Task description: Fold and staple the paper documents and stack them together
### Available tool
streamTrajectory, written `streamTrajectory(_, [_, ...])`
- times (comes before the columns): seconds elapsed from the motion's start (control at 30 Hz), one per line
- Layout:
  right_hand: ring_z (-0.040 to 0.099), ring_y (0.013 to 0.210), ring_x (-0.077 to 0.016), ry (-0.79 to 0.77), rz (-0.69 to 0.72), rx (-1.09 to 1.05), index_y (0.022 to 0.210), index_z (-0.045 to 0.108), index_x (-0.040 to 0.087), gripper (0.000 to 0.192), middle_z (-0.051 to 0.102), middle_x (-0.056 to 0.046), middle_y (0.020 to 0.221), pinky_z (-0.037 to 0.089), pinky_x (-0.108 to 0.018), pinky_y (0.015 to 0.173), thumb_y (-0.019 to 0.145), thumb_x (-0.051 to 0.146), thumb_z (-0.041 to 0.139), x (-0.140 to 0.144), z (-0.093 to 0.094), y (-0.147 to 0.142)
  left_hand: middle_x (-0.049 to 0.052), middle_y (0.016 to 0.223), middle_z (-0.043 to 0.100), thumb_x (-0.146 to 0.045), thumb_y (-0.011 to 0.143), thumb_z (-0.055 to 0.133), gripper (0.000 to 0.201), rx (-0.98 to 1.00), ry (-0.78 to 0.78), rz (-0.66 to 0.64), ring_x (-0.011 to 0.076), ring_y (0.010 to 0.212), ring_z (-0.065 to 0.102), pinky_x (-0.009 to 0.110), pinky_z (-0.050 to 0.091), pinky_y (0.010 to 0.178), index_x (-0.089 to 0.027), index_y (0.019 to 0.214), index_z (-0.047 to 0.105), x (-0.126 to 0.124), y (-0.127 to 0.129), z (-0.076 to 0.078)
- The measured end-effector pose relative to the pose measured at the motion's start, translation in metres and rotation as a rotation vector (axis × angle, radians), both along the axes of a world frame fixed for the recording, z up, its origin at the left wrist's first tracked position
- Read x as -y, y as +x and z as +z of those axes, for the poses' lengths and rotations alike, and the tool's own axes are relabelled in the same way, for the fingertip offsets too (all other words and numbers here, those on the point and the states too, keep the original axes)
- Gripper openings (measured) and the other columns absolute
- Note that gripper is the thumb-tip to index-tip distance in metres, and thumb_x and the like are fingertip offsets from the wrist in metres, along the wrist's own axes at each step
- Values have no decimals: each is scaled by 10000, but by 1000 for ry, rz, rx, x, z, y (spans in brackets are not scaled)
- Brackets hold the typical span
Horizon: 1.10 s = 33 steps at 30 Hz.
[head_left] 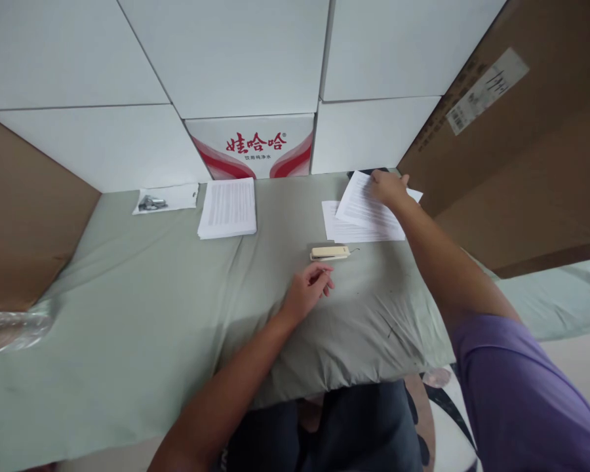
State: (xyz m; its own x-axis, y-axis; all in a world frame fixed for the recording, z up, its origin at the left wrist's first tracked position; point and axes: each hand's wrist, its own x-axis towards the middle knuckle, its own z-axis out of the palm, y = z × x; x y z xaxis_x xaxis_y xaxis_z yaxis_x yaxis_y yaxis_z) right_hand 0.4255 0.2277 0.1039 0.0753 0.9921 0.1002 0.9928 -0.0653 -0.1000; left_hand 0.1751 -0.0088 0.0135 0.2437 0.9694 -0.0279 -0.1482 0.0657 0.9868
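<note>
Green cloth-covered table (128, 295): right hand (389, 188) handled white printed paper sheets (353, 202) at right, grip unclear; lifting presumably called for pinching. Left hand (311, 286) curled, contents unclear, near slim cream stapler (330, 252).

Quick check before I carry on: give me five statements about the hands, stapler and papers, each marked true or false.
1. The cream stapler lies on the green cloth. True.
2. The right hand is touching the loose sheets. True.
3. The left hand is over the loose sheets. False: it is on the near side of the stapler.
4. The plastic bag lies left of the neat paper stack. True.
5. The stapler lies between bag and stack. False: it lies right of the stack.
</note>
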Motion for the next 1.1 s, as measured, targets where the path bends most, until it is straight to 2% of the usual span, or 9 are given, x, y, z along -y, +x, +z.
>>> streamTrajectory(0.27, [622,1048,-304,0,-90,-133,1097,695,140,276,696,-176,1111,454,-400,906,904,164,499,-3,-12,31,-28,680,668,-293,913,561,157,-42,36,25,96,550,578,225,426,545,-200,984,666,2,2,-4])
streamTrajectory(0.37, [627,998,-292,71,-10,-135,1097,690,149,303,704,-166,1070,460,-387,869,944,191,432,0,-15,37,5,758,723,-294,930,547,168,-260,193,153,124,633,627,252,467,611,-207,969,686,-7,-2,2])
streamTrajectory(0.47, [622,956,-286,109,101,-93,1149,663,159,339,703,-160,1072,454,-382,827,961,201,384,1,-15,36,71,1028,773,-247,939,530,221,-605,465,246,197,952,688,341,509,880,-205,1047,719,-36,-10,15])
streamTrajectory(0.53, [611,966,-291,107,181,-34,1162,647,166,331,697,-161,1099,436,-399,851,954,196,391,0,-15,32,86,1293,718,-236,955,511,321,-822,575,180,238,1241,609,405,428,1073,-216,1215,697,-63,-14,22])
streamTrajectory(0.63, [600,981,-301,82,253,23,1127,640,176,317,693,-161,1107,393,-442,908,931,164,391,-3,-17,23,51,1523,571,-321,1028,417,406,-1062,624,-146,224,1459,437,453,283,1208,-241,1364,632,-101,-11,31])
streamTrajectory(0.73, [601,968,-300,60,289,12,1091,637,191,311,693,-151,1089,372,-457,913,930,159,373,-5,-23,14,55,1624,436,-419,1070,302,474,-1210,585,-436,231,1542,314,553,146,1252,-257,1401,601,-121,1,41])
streamTrajectory(0.8, [600,967,-299,51,311,-1,1078,636,197,310,689,-149,1086,372,-451,906,938,167,361,-5,-30,11,95,1643,394,-459,1076,243,529,-1264,531,-532,255,1543,315,595,147,1239,-246,1411,591,-122,10,49])
streamTrajectory(0.93, [591,979,-287,75,332,-95,1084,623,188,311,675,-156,1080,404,-406,869,948,172,344,-8,-48,17,157,1635,394,-495,1070,218,583,-1329,485,-545,298,1519,362,551,262,1207,-217,1431,583,-111,27,63])
streamTrajectory(1.1, [574,969,-281,110,370,-154,1074,624,166,301,658,-159,1051,429,-392,870,956,206,350,-11,-61,40,170,1644,376,-560,1052,180,681,-1321,386,-446,300,1500,397,473,332,1190,-179,1378,640,-103,45,63])
